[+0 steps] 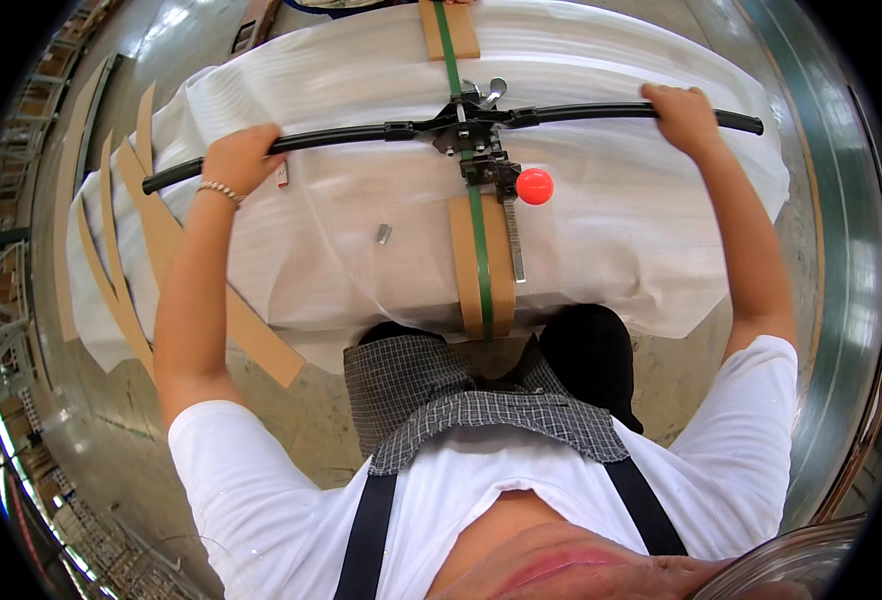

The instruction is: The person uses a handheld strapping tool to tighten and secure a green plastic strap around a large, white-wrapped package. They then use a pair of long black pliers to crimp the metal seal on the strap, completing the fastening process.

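Observation:
My left hand (pixel 242 160) grips the left black handle of a manual strapping tool (pixel 467 135), and my right hand (pixel 682 116) grips the right handle near its end. The handles stretch out wide to both sides. The tool sits on a green strap (pixel 478 247), which runs over a large bundle in white foam wrap (pixel 336 262). A cardboard pad (pixel 501 300) lies under the near part of the strap, another pad (pixel 467 37) under the far part. A red ball knob (pixel 534 186) and a toothed metal bar (pixel 514 240) belong to the tool. A metal strap seal (pixel 384 234) lies loose on the wrap.
Several long cardboard strips (pixel 264 337) lie across the bundle's left end. A small red and white item (pixel 282 175) rests near my left hand. Another person's fingers (pixel 456 1) show at the far pad. Racks with goods (pixel 5 300) stand beyond the floor at left.

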Demonstrator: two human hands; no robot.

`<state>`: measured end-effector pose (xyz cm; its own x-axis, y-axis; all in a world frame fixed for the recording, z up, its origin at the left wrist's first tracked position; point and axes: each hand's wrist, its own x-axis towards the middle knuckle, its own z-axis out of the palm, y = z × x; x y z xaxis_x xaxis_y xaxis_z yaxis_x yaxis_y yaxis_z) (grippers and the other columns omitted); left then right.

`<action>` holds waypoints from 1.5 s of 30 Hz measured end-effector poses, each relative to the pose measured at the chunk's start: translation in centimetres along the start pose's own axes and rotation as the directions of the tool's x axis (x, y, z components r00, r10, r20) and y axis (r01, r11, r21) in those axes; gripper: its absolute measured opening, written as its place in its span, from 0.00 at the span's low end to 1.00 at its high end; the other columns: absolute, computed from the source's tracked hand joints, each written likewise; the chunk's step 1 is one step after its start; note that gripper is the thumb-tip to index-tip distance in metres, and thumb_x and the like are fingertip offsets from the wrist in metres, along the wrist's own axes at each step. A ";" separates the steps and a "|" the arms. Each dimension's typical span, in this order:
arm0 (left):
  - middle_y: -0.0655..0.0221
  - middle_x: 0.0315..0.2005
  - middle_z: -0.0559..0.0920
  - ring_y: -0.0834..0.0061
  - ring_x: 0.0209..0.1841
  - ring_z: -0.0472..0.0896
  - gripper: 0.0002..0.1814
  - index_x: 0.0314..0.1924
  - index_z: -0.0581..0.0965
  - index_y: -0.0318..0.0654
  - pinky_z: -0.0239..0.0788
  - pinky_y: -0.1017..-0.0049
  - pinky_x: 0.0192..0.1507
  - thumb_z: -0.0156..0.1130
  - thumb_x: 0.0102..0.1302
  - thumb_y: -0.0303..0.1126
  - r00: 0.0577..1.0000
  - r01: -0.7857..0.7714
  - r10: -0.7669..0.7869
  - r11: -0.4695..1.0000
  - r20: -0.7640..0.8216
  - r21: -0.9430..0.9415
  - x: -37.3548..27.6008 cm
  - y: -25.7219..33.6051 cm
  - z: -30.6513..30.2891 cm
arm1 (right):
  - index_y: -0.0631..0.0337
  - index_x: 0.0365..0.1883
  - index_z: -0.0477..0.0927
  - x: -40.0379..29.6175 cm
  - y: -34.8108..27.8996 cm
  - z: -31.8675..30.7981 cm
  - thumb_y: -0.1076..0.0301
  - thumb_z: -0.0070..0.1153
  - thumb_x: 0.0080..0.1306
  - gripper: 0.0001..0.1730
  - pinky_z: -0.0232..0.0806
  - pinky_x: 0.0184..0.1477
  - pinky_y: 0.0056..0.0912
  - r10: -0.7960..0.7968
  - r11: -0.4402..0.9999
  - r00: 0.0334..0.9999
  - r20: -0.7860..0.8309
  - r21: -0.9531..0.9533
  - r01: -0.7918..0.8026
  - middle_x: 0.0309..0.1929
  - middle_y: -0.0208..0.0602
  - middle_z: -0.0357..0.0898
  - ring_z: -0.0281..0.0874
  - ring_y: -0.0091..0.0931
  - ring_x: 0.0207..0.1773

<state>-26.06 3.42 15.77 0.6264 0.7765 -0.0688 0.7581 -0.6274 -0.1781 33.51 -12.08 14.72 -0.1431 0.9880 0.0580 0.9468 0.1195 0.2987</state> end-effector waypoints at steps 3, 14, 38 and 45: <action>0.68 0.33 0.84 0.61 0.41 0.82 0.14 0.37 0.78 0.46 0.73 0.61 0.40 0.66 0.61 0.47 0.990 0.138 -0.138 0.987 -0.010 0.076 -2.7 -5.0 0.7 | 0.48 0.46 0.75 -3.0 6.0 -0.9 0.75 0.49 0.62 0.15 0.65 0.46 0.49 0.111 0.988 0.993 -0.046 -0.105 -0.116 0.38 0.35 0.84 0.82 0.37 0.44; 0.66 0.52 0.81 0.65 0.54 0.79 0.33 0.57 0.78 0.47 0.68 0.67 0.57 0.71 0.57 0.58 0.827 0.429 -0.523 0.825 -0.209 -0.367 -11.1 -18.0 5.8 | 0.48 0.52 0.77 -6.2 14.2 -0.5 0.73 0.52 0.61 0.20 0.69 0.50 0.43 0.403 0.899 0.914 -0.041 0.204 -0.387 0.47 0.42 0.78 0.77 0.40 0.51; 0.58 0.33 0.82 0.56 0.36 0.82 0.16 0.54 0.76 0.44 0.75 0.59 0.42 0.46 0.74 0.41 0.678 -0.657 -0.710 -0.470 -0.189 -0.590 -6.7 -14.9 -3.4 | 0.75 0.50 0.76 -1.0 14.6 -8.5 0.56 0.36 0.78 0.26 0.64 0.43 0.40 0.685 -0.610 0.728 0.026 0.566 0.554 0.29 0.42 0.70 0.66 0.34 0.33; 0.54 0.41 0.83 0.57 0.43 0.82 0.12 0.48 0.76 0.46 0.77 0.56 0.45 0.47 0.68 0.35 0.557 -0.797 -0.817 -0.476 -0.147 -0.371 -4.1 -11.2 -3.2 | 0.75 0.50 0.76 -0.6 16.1 -7.6 0.66 0.46 0.70 0.20 0.59 0.42 0.34 0.477 -0.762 0.871 -0.119 0.438 0.477 0.25 0.34 0.63 0.62 0.29 0.32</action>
<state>-36.54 7.07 21.20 -0.2440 0.9365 0.2520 -0.7933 -0.3422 0.5035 46.63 -11.49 26.76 0.2930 0.9057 0.3064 -0.6635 0.4233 -0.6169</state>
